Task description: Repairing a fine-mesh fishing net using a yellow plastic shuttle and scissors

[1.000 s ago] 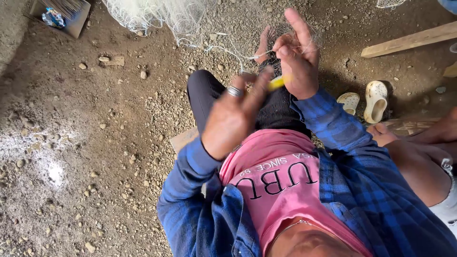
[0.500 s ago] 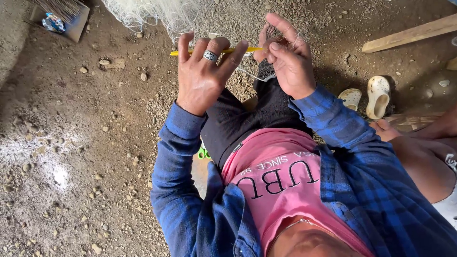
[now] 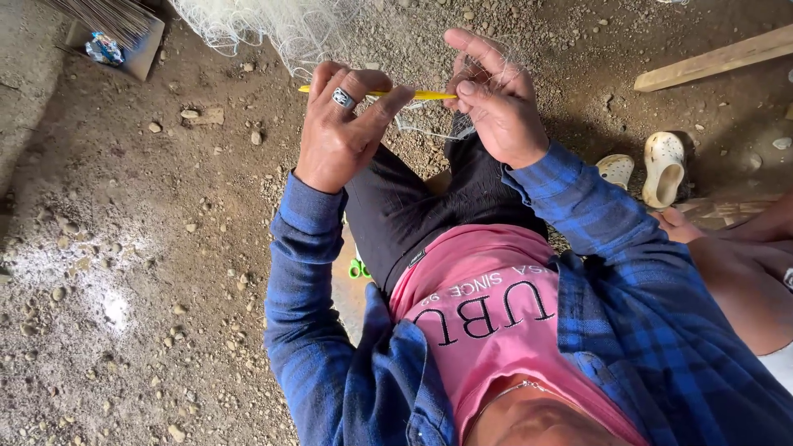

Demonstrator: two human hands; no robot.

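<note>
Both hands are raised at the upper centre of the frame. The left hand [image 3: 343, 132], wearing a ring, has its grip closed on a yellow needle [image 3: 413, 94]. The right hand [image 3: 496, 103] grasps strands of white net [image 3: 281, 29], fingers bent. The needle lies level, its long axis running left to right between the hands. White sandals [image 3: 652, 168] rest on the dirt ground [image 3: 124, 289] at right, beneath a wooden plank [image 3: 714, 58].

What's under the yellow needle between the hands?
Under the yellow needle, loose white net strands hang over gravelly dirt ground and the dark trouser knee. The left hand covers the needle's middle; the right hand hides its far end.
</note>
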